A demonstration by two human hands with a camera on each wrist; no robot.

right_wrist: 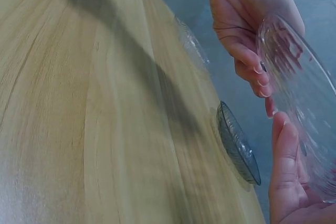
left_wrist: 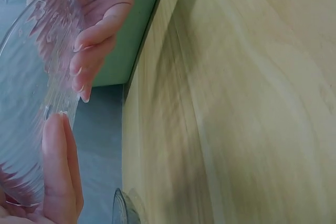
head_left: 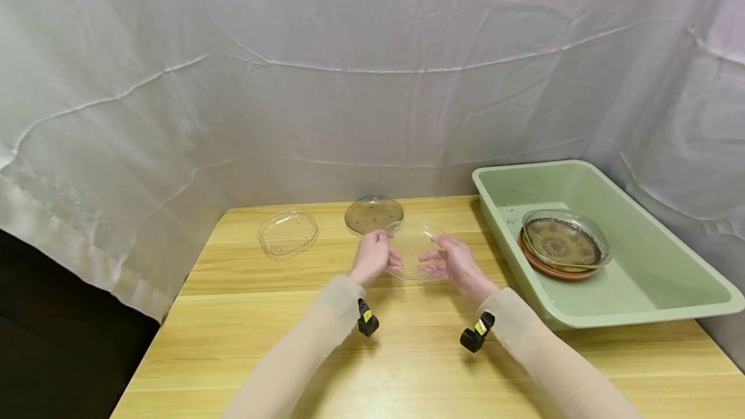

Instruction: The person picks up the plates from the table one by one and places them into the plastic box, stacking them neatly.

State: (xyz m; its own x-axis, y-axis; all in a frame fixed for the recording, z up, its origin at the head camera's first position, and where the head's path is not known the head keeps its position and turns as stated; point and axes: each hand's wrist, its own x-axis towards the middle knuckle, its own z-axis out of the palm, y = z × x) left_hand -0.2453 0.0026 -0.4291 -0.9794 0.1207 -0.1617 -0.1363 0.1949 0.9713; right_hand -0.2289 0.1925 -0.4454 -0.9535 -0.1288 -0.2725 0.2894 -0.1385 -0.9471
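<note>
A clear glass plate (head_left: 412, 246) with a rippled, ridged rim is held between both hands above the table. My left hand (head_left: 372, 256) grips its left side, and my right hand (head_left: 456, 262) grips the opposite side. In the left wrist view, the fingers (left_wrist: 59, 161) of the left hand lie along the underside of the glass plate (left_wrist: 31, 103). From the right wrist, the plate (right_wrist: 302, 93) appears tilted, its thin edge towards the camera, fingers of both hands beneath it. Just behind the hands, a smoky brown glass plate (head_left: 372, 215) lies on the table.
Another clear glass dish (head_left: 288, 233) lies at the back left of the wooden table (head_left: 244, 341). On the right stands a green tub (head_left: 646, 277) holding a patterned glass dish (head_left: 561, 241) on top of a reddish-brown plate (head_left: 550, 269). Grey curtain (head_left: 361, 115) hangs behind.
</note>
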